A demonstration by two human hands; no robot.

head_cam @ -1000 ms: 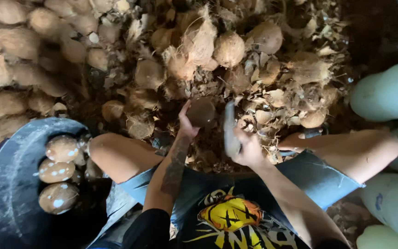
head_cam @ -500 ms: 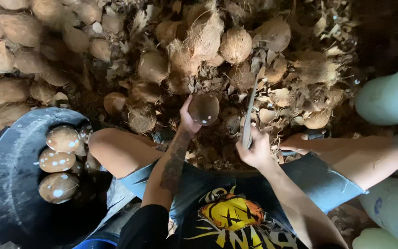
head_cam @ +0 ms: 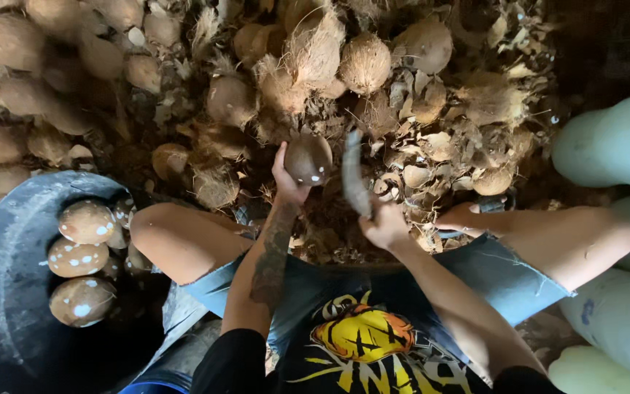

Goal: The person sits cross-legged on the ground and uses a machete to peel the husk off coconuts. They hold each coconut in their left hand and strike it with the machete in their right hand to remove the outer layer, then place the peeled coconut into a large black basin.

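Three peeled coconuts sit in the black tub by my left knee, and a fourth, brown and flecked white, is up in front of me over the husk pile, cupped from below in my left hand with the fingers curled round it. My right hand is clenched on the blade, blurred, just beside that coconut. The shell is round and hard, so a glancing stroke could skid toward my left thumb or my bare knees.
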